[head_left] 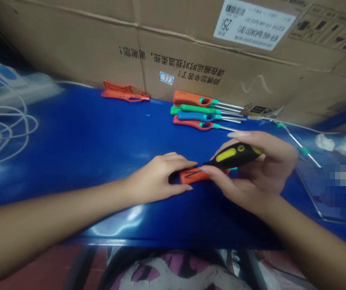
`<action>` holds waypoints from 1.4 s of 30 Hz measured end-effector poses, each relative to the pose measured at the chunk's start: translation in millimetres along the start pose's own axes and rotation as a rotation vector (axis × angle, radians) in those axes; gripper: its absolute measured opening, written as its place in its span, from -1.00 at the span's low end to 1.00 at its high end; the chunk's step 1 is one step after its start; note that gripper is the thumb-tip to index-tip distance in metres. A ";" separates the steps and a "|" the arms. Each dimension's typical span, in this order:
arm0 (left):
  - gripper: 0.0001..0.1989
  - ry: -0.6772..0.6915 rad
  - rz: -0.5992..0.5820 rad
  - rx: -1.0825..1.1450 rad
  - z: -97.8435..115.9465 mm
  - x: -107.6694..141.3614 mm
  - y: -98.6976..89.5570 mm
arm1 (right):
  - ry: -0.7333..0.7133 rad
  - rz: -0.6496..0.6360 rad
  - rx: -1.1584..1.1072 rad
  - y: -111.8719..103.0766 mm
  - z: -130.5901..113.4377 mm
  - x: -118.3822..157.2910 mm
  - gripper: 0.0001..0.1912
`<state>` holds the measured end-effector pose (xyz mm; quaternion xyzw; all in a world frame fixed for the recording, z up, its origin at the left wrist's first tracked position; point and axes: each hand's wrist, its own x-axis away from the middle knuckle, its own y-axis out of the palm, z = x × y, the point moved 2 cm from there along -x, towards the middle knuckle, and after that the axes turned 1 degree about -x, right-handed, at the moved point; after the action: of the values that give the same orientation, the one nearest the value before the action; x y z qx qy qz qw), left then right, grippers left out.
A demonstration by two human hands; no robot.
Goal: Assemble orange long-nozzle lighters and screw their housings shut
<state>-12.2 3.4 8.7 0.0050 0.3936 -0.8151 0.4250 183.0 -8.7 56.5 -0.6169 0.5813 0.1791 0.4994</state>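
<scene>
On the left of a blue table, loops of white cable lie loosely. Further right, on the far side, an orange shell rests by a cardboard box. At the near middle, a bare left hand makes a narrow pinch, thumb and fingers on opposite sides of the left end of an orange lighter body, which lies on the table between the two hands. It looks like light, stiff plastic, probably smooth enough to skid on the shiny surface; the side edges at its left end seem the steadiest place to grip, leaving the top face free. Beyond it, a row of lighters lies with metal tubes pointing right. Right of the pinch, the right hand is closed around a black and yellow screwdriver, slanting down to the left over the orange piece; its thick handle probably grips well, though its tip is hard to make out. Far right lies a metal tube with green fittings
</scene>
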 end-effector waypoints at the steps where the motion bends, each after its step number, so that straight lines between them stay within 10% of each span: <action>1: -0.67 0.001 -0.003 0.001 0.2 0.0 -0.2 | -0.033 -0.004 0.019 -0.9 -0.5 -2.3 -0.28; 8: -0.65 0.004 -0.001 -0.038 5.2 -0.5 3.3 | 0.043 -0.381 -0.044 -8.0 -4.3 -28.9 -0.39; 13: -0.79 0.080 -0.077 -0.069 9.8 -9.8 16.1 | -0.256 -0.323 0.351 -13.7 -10.5 -43.2 -0.68; 18: -0.78 0.118 -0.089 -0.038 7.4 -18.4 21.7 | -0.100 -0.422 0.032 -19.1 -13.7 -45.6 -0.65; 24: -0.76 0.176 -0.059 -0.021 10.0 -15.9 17.8 | -0.312 -0.250 0.319 -28.2 -11.1 -40.5 -0.71; 29: -0.67 0.141 -0.138 0.013 12.1 -16.2 16.6 | -0.059 -0.292 0.039 -27.0 -1.0 -39.9 -0.71; 34: -0.67 0.140 -0.127 0.022 9.8 -16.7 17.1 | -0.217 -0.220 0.306 -31.4 -1.3 -36.3 -0.78; 39: -0.72 0.138 -0.133 0.015 10.0 -17.3 16.8 | -0.003 -0.300 0.007 -29.2 0.4 -34.5 -0.67; 42: -0.73 0.150 -0.125 0.005 9.9 -16.9 16.8 | -0.123 -0.201 0.136 -32.0 -0.4 -34.7 -0.77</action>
<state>13.6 3.2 10.7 0.0424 0.4218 -0.8383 0.3428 202.6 4.1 97.5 -0.6247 0.4955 0.1257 0.5903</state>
